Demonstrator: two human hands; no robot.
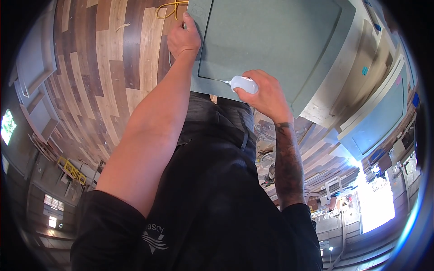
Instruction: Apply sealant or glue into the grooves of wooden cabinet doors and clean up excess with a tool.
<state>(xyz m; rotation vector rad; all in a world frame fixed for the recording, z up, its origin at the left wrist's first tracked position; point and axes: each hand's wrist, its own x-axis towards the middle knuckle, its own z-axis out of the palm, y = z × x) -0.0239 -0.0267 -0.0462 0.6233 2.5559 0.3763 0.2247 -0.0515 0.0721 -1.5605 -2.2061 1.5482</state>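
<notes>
A grey-green framed panel (266,40) with a recessed middle lies in front of me. My left hand (184,37) grips its left edge, thumb up along the side and the other fingers partly hidden. A white squeeze bottle (244,85) with a thin nozzle is in my right hand (266,92), fingers wrapped round it. The bottle is tipped sideways, its nozzle pointing left. That tip is at the near edge of the recess, close to the near left corner; I cannot tell whether it touches.
A yellow cord (174,7) lies beyond my left hand. Wood-plank flooring (113,58) spreads at left, with pale framed panels (38,58) past it. At right, a light board (350,67) adjoins the panel, and a blue-grey framed panel (379,117) stands farther off.
</notes>
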